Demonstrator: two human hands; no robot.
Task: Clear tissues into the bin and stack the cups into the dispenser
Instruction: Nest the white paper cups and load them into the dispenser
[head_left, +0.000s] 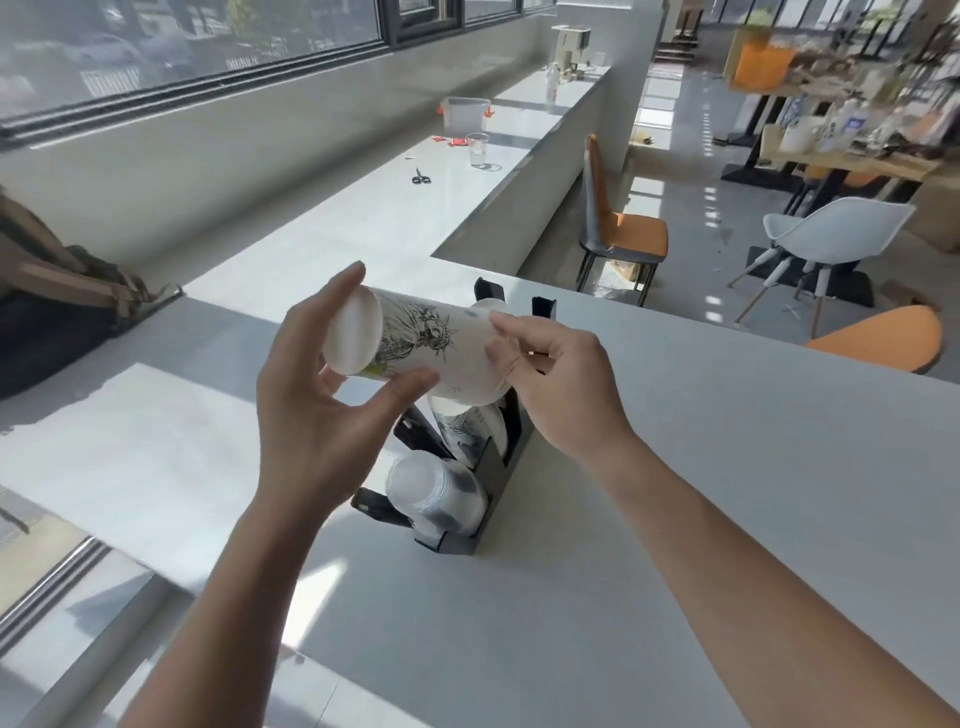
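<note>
both hands' fingers hold the paper cup (421, 348) sideways above the dispenser (498, 499).

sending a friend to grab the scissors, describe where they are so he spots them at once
Follow the long white counter that runs under the windows toward the far wall. The scissors lie flat on it, nearer than the clear plastic cup and to its left. They are the only dark, black-handled thing there; the cup and the tub beyond are see-through.
</note>
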